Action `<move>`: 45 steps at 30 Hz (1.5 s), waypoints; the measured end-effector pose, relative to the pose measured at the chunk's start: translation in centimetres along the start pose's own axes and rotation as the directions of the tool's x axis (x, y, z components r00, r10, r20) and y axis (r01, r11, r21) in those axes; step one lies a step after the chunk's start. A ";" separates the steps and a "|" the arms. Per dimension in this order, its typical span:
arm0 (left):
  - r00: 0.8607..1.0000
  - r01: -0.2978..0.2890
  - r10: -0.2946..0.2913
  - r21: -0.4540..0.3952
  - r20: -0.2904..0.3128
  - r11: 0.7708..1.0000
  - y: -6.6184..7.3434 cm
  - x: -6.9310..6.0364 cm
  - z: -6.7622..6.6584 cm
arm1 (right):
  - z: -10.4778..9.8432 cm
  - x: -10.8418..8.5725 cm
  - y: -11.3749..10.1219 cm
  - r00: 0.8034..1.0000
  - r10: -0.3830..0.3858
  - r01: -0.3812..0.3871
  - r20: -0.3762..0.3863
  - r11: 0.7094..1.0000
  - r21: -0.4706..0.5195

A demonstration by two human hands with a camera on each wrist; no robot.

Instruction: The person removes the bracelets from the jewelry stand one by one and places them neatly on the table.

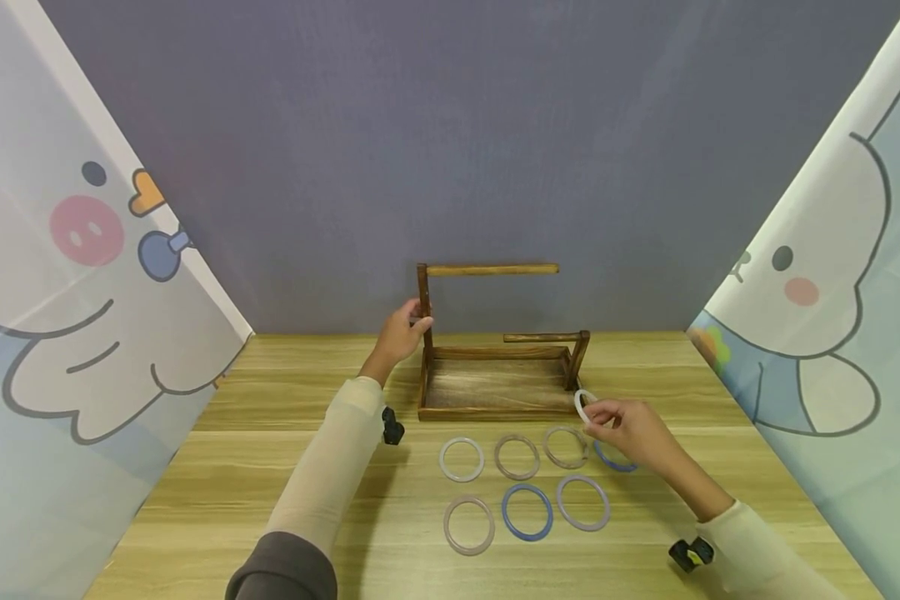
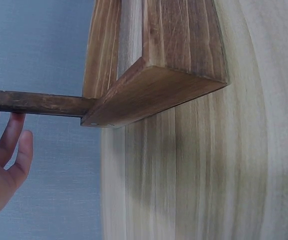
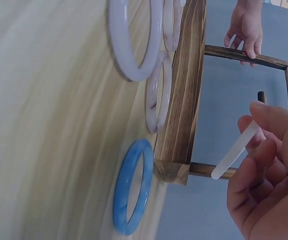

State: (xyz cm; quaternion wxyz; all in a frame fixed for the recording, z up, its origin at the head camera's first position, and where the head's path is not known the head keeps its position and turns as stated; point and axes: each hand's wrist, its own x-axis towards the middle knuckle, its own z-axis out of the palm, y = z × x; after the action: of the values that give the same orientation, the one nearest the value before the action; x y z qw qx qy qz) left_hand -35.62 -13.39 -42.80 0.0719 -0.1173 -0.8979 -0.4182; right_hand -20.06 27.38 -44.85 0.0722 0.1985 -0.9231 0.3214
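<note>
A dark wooden rack [image 1: 495, 413] has a tray base, a tall post with a bar at the left and a shorter post with a bar at the right. My left hand [image 1: 399, 335] holds the tall left post [image 1: 423, 287], thumb in front. With thumb and fingers, my right hand [image 1: 633, 429] pinches a white bangle [image 3: 234, 152], raised by the rack's right front corner. Below that hand lies a blue bangle [image 3: 119, 200], partly hidden in the head view. Both bars carry no bangles.
Several bangles lie flat in two rows before the rack: a white bangle [image 1: 442, 462], brownish bangles, a pinkish bangle [image 1: 447, 533], a second blue bangle [image 1: 506, 517] and a lavender bangle [image 1: 562, 508]. A grey wall [image 1: 450, 150] stands behind; printed panels flank the wooden table [image 1: 270, 417].
</note>
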 end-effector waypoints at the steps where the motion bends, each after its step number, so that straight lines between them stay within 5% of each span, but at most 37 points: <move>1: 1.000 0.000 0.000 0.002 0.001 1.000 0.0 0.0 0.0 | -0.1 -0.2 0.1 1.000 0.003 -0.003 0.004 1.000 0.002; 16: 1.000 0.005 -0.005 0.017 -0.003 1.000 -0.3 0.2 0.1 | -1.1 -2.4 2.0 0.976 -0.117 0.106 0.182 0.992 0.067; 22: 1.000 0.012 -0.012 0.017 -0.004 1.000 -0.2 0.1 0.2 | -1.3 -3.1 3.0 0.947 -0.269 0.258 0.175 0.963 0.080; 33: 1.000 -0.006 0.006 -0.032 0.004 0.999 -0.4 0.1 0.2 | -1.5 -4.8 4.2 0.895 -0.369 0.337 0.252 0.927 0.162; 45: 1.000 -0.004 0.005 -0.026 0.007 1.000 -0.4 0.1 0.1 | -2.1 -7.0 4.6 0.865 -0.377 0.302 0.330 0.918 0.257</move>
State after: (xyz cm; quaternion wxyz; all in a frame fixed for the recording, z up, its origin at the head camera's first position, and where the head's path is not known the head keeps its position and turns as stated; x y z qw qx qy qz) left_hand -35.86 -13.57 -43.14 0.0681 -0.1218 -0.8923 -0.4293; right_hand -15.56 34.19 -47.64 -0.0687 0.4221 -0.8336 0.3495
